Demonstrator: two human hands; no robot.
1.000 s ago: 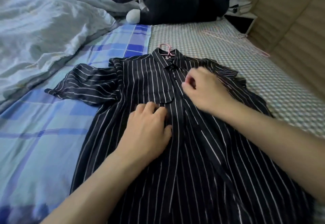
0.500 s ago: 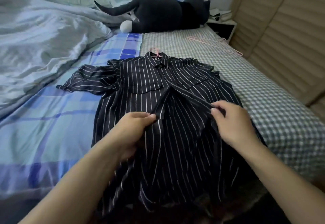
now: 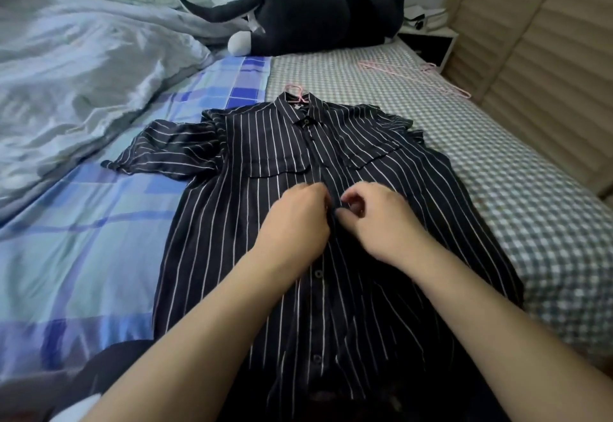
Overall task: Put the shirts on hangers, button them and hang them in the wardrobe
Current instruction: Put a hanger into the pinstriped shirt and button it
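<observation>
Striped shirt lies flat on the bed, front up, pink hanger hook poking out past the collar. Left hand & right hand both curled, pinching the placket mid-chest, prob. working a button there; button itself hidden by fingers. Risks: thin slippery fabric could slide out of the pinch, wrong hole gets matched w/ button so the front skews, or tugging shifts the shirt off the hanger's shoulders.
</observation>
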